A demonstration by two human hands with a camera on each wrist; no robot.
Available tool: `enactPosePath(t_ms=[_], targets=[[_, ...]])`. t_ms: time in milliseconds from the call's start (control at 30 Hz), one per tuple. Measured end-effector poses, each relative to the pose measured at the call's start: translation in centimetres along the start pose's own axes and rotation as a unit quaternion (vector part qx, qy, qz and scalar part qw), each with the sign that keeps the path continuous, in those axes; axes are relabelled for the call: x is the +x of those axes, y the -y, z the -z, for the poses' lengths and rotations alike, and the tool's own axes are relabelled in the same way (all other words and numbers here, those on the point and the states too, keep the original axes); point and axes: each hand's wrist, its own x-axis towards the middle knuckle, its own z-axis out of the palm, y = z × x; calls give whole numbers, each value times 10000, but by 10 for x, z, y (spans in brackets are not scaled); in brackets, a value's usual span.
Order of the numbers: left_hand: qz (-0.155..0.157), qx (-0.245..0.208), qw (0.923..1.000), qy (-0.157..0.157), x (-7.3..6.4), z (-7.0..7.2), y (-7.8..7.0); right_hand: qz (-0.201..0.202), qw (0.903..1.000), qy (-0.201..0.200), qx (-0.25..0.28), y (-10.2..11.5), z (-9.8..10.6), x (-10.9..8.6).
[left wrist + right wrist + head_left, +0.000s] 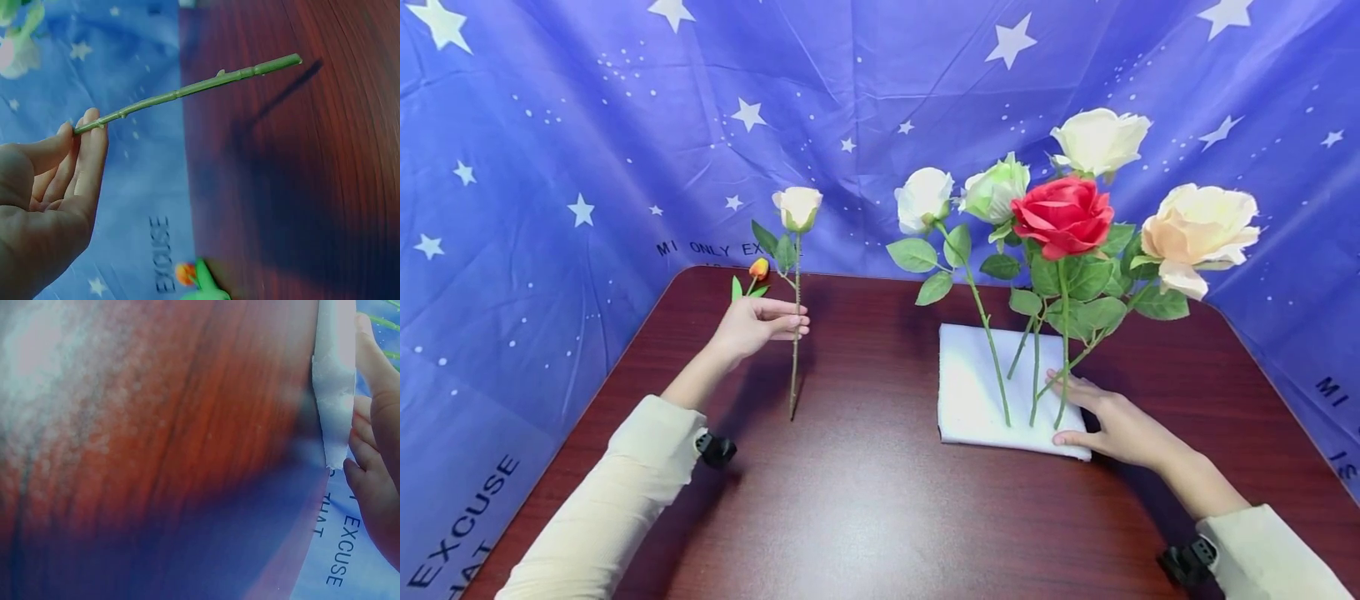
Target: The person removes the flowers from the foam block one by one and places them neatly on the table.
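Note:
With thumb and fingertips, my left hand (748, 329) pinches the thin green stem (187, 90) of a cream rose (798, 208). The rose is upright in the head view, its bloom above the hand and its lower stem hanging down over the table. On the right, a white foam block (970, 383) carries several upright artificial roses, among them a red rose (1063, 217), a peach rose (1199, 233) and a white rose (922, 200). My right hand (1116, 425) rests on the block's right edge, thumb near the front corner and fingers extended beside the stems.
Beyond the left hand lies a small orange tulip (758, 269) with green leaves, partly hidden by that hand. Everything stands on a dark red wooden table (850, 500). A blue cloth (850, 100) with white stars hangs round its back and sides.

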Motion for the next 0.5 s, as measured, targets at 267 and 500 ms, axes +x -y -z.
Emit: enactPosePath(t_ms=[267,500], targets=[[767,414,9962,-19,4,32,10,29,10000,-41,-21,-1,0,1],[1404,683,9876,-138,3,43,19,108,9999,-65,45,-2,-2,-1]])
